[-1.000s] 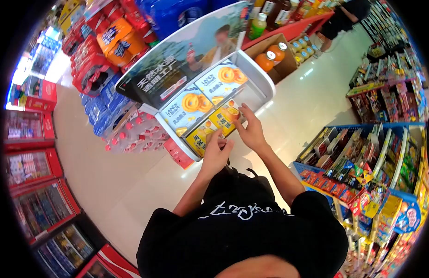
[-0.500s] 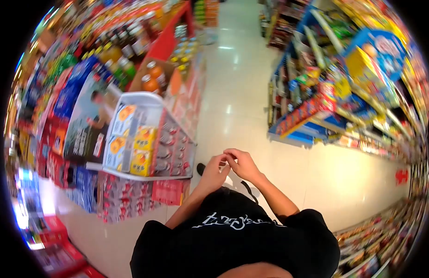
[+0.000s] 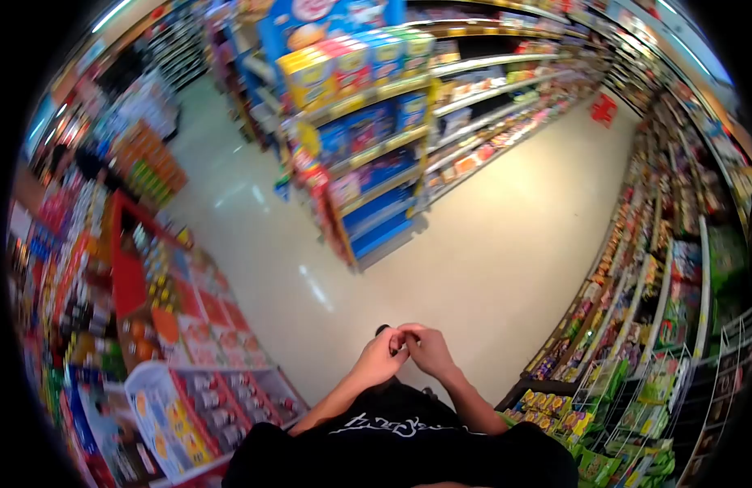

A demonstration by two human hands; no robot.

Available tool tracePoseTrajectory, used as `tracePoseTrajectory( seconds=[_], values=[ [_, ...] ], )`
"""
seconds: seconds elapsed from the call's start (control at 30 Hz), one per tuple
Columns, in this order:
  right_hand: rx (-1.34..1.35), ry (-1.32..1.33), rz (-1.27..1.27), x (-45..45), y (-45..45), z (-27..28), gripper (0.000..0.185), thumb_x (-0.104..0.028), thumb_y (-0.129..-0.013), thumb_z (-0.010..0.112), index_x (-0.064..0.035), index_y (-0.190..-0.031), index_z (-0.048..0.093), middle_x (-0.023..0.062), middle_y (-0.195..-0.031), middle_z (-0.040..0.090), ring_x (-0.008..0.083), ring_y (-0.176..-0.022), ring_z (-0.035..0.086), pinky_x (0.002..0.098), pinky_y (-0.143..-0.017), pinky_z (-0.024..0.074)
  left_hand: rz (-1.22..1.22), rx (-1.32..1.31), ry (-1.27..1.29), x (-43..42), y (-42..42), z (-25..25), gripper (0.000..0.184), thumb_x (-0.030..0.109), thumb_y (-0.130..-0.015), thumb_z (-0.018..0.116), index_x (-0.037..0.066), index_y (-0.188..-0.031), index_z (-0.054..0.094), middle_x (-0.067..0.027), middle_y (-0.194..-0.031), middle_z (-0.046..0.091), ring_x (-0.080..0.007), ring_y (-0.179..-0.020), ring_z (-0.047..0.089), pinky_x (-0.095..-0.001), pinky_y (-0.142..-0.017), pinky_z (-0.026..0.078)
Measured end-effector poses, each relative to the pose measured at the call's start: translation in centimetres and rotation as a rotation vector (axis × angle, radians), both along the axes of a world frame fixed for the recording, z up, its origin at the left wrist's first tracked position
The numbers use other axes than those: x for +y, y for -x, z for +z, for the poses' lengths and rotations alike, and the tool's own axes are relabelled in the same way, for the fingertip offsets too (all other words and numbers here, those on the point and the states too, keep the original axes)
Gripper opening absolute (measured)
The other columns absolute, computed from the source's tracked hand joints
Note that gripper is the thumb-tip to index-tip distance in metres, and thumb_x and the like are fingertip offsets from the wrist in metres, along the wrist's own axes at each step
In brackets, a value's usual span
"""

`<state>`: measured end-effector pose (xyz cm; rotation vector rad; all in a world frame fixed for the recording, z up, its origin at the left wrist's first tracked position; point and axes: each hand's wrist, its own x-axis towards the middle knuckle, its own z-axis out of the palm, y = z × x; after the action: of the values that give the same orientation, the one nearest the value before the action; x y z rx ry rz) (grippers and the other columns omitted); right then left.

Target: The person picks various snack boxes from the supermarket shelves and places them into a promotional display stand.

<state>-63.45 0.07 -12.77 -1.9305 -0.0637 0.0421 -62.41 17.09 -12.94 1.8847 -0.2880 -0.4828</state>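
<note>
My left hand point(image 3: 379, 360) and my right hand point(image 3: 430, 350) meet in front of my body, above the floor. Curled fingers of both press against each other at the tips. A small dark patch shows between them, and I cannot make out whether it is a held thing or something behind. Both hands are closed. Just beyond the left fingers, a dark shoe tip point(image 3: 382, 329) pokes out. Below the wrists is my black shirt point(image 3: 408, 447) with white lettering.
A shelf end point(image 3: 376, 175) with boxes and packets stands ahead. Long snack shelves point(image 3: 636, 276) run along the right, with a wire rack point(image 3: 660, 382) of green packets close by. At left is a display bin point(image 3: 165, 431) of packs and bottles. Pale floor point(image 3: 473, 268) lies between.
My view has swung to the right: the display bin slid to the lower left, and the right-hand shelves came into view. My hands stay together in front of me.
</note>
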Motion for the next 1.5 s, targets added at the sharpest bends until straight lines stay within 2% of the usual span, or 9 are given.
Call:
tracePoseTrajectory(
  seconds=[0.23, 0.4, 0.63, 0.93, 1.07, 1.17, 1.23, 1.4, 1.5],
  values=[
    [0.139, 0.081, -0.142, -9.3, -6.0, -1.1, 0.018, -0.006, -0.098, 0.059, -0.0016, -0.112, 0.070, 0.0153, -0.095, 0.075, 0.0218, -0.084, 0.072, 0.0351, -0.075, 0.0558, -0.320, 0.064, 0.162, -9.3, -11.4, -1.5, 0.030, 0.012, -0.087, 0.079, 0.004, -0.104, 0.055, -0.0043, -0.089, 0.062, -0.0145, -0.083, 0.059, -0.0305, -0.081, 0.053],
    [0.057, 0.224, -0.199, -18.0, -14.4, 2.5, 0.021, -0.015, -0.096, 0.061, -0.0048, -0.112, 0.072, 0.0166, -0.104, 0.074, 0.0363, -0.100, 0.070, 0.0422, -0.090, 0.0545, -0.495, -0.050, 0.144, -18.2, -21.9, 0.5, 0.034, 0.014, -0.086, 0.081, 0.004, -0.104, 0.053, -0.0099, -0.097, 0.065, -0.0201, -0.091, 0.065, -0.0336, -0.084, 0.055],
    [-0.110, 0.457, -0.303, -28.3, -24.5, 7.1, 0.022, -0.015, -0.094, 0.065, -0.0073, -0.113, 0.071, 0.0159, -0.104, 0.073, 0.0359, -0.100, 0.068, 0.0439, -0.088, 0.0547, -0.536, 0.051, 0.147, -29.8, -33.3, 3.6, 0.037, 0.017, -0.087, 0.081, 0.002, -0.105, 0.052, -0.0154, -0.103, 0.069, -0.0268, -0.101, 0.071, -0.0387, -0.089, 0.057],
    [0.111, 0.279, -0.314, -38.7, -32.7, 2.5, 0.019, -0.014, -0.091, 0.066, -0.0062, -0.108, 0.069, 0.0157, -0.099, 0.073, 0.0375, -0.094, 0.069, 0.0444, -0.085, 0.0546, -0.779, 0.093, 0.061, -41.0, -44.0, -1.1, 0.037, 0.013, -0.086, 0.083, 0.003, -0.104, 0.052, -0.0122, -0.104, 0.069, -0.0228, -0.106, 0.070, -0.0365, -0.091, 0.058],
    [0.086, 0.239, -0.281, -46.2, -39.8, 2.5, 0.018, -0.015, -0.093, 0.064, -0.0050, -0.107, 0.068, 0.0183, -0.098, 0.071, 0.0396, -0.091, 0.069, 0.0454, -0.081, 0.0544, -0.672, 0.150, 0.082, -48.1, -49.5, -3.1, 0.037, 0.005, -0.087, 0.079, 0.005, -0.108, 0.048, -0.0120, -0.107, 0.066, -0.0232, -0.104, 0.070, -0.0374, -0.089, 0.058],
    [0.001, 0.283, -0.226, -52.9, -45.9, 1.9, 0.019, -0.019, -0.097, 0.060, -0.0042, -0.106, 0.067, 0.0206, -0.097, 0.070, 0.0419, -0.094, 0.068, 0.0477, -0.082, 0.0530, -0.519, 0.095, 0.098, -54.0, -54.6, 0.0, 0.033, 0.005, -0.084, 0.074, 0.004, -0.108, 0.051, -0.0098, -0.093, 0.065, -0.0181, -0.089, 0.065, -0.0341, -0.077, 0.054],
    [0.005, 0.319, -0.179, -57.3, -50.7, 3.3, 0.021, -0.022, -0.098, 0.058, -0.0039, -0.106, 0.065, 0.0213, -0.099, 0.070, 0.0437, -0.095, 0.066, 0.0507, -0.083, 0.0522, -0.499, 0.049, 0.196, -57.9, -58.3, 0.2, 0.032, 0.000, -0.086, 0.073, 0.006, -0.105, 0.048, -0.0076, -0.097, 0.062, -0.0163, -0.091, 0.064, -0.0320, -0.079, 0.054],
    [-0.222, 0.410, -0.208, -66.6, -59.6, 6.2, 0.039, -0.022, -0.096, 0.064, -0.0029, -0.129, 0.062, 0.0211, -0.117, 0.069, 0.0413, -0.106, 0.066, 0.0473, -0.090, 0.0535, -0.428, -0.009, 0.291, -66.2, -65.9, 4.6, 0.032, -0.007, -0.091, 0.068, 0.007, -0.106, 0.044, -0.0053, -0.101, 0.058, -0.0128, -0.095, 0.064, -0.0281, -0.081, 0.054],
    [-0.116, 0.163, -0.297, -69.2, -63.4, 7.4, 0.040, -0.024, -0.098, 0.063, -0.0027, -0.131, 0.061, 0.0216, -0.116, 0.069, 0.0414, -0.106, 0.066, 0.0468, -0.092, 0.0531, -0.406, 0.058, 0.314, -69.5, -69.5, 3.3, 0.030, -0.004, -0.094, 0.068, 0.006, -0.109, 0.045, -0.0053, -0.101, 0.060, -0.0121, -0.095, 0.064, -0.0283, -0.082, 0.054]
  ],
)
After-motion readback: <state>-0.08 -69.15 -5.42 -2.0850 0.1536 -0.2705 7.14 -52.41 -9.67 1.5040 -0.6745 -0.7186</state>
